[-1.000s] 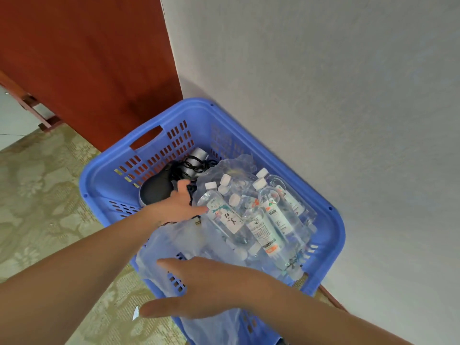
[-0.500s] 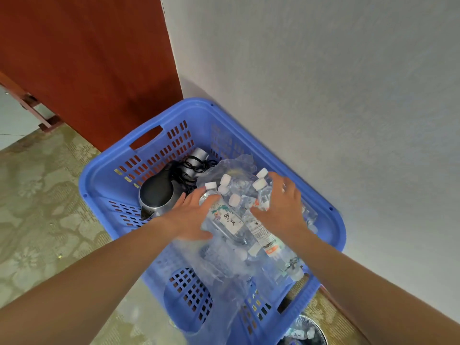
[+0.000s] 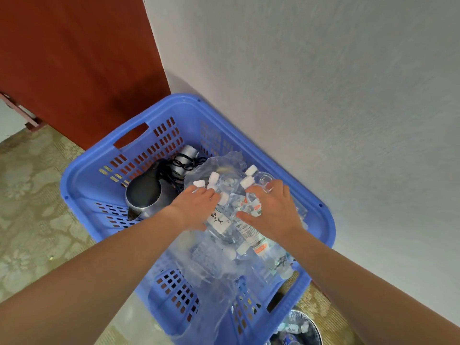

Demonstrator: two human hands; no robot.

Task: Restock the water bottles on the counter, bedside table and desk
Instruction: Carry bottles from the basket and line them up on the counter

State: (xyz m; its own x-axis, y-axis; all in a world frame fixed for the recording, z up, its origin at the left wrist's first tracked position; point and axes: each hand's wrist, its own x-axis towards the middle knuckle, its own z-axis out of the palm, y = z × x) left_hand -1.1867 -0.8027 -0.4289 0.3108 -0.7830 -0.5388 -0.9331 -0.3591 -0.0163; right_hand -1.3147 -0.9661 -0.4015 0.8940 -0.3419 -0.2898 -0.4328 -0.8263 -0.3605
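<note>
Both hands are down in the blue basket (image 3: 321, 220), which sits on the patterned floor (image 3: 37, 220) tight against the white wall (image 3: 323, 83), beside a red-brown door (image 3: 74, 58). The bottles (image 3: 249, 245) lie in a heap in the basket's right half, loose clear wrap (image 3: 216, 270) around them, white caps pointing to the far end. The left hand (image 3: 196, 207) has its grip clenched on the script bottle (image 3: 219, 221), fingers curled over near the neck. The right hand (image 3: 273, 210) is grasping the red-label bottle (image 3: 252, 204) just under the cap, fingers bent over it, thumb spread wide towards the middle, a ring on one finger. A black and silver hairdryer (image 3: 144, 192) with a coiled cord lies in the basket's left half, just beside the left hand. A round metal bin (image 3: 315, 329) shows at the bottom edge.
</note>
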